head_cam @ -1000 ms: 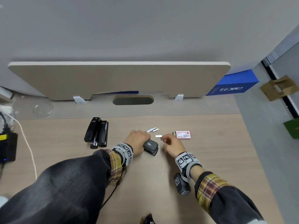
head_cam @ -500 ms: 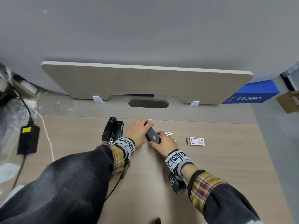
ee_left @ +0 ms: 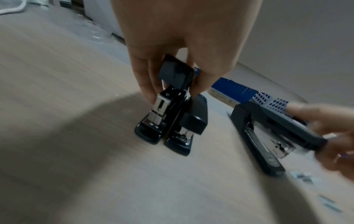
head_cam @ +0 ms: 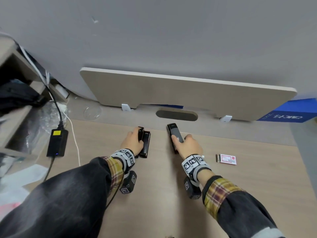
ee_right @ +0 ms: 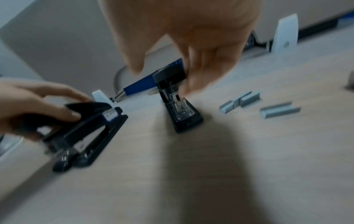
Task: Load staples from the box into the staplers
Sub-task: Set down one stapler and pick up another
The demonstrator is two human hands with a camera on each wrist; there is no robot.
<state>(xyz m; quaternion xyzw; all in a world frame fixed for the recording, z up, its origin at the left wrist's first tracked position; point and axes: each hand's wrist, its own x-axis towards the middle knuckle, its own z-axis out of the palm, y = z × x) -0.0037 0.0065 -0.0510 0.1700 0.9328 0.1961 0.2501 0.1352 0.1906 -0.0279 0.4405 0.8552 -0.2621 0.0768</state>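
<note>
- Fingers [ee_left: 147, 84] of the left hand [head_cam: 133, 143] curl down round the raised top of the left-most stapler [ee_left: 153, 121], thumb on its far side, pinching the black cap between them, in the centre of the left wrist view.
- That stapler stands touching a second black stapler [ee_left: 184, 128]; gripping the top looks meant for swinging it open so the metal channel can take staples.
- Right hand [head_cam: 187, 147], right of centre in the head view, wraps a third stapler [head_cam: 174, 137], index finger laid along its top and thumb on its right flank; its lid sits partly lifted in the left wrist view.
- Its base seems to rest on the table [head_cam: 240, 186], though blur in the right wrist view makes that uncertain; the placement apart from the pair probably separates it from them.
- Both forearms reach forward, palms down, wrists low over the table.
- Loose staple strips [ee_right: 279, 109] lie at the right of the right wrist view, near the held stapler.
- Red-and-white staple box [head_cam: 226, 159] sits at centre right of the head view, beside the right wrist, untouched.
</note>
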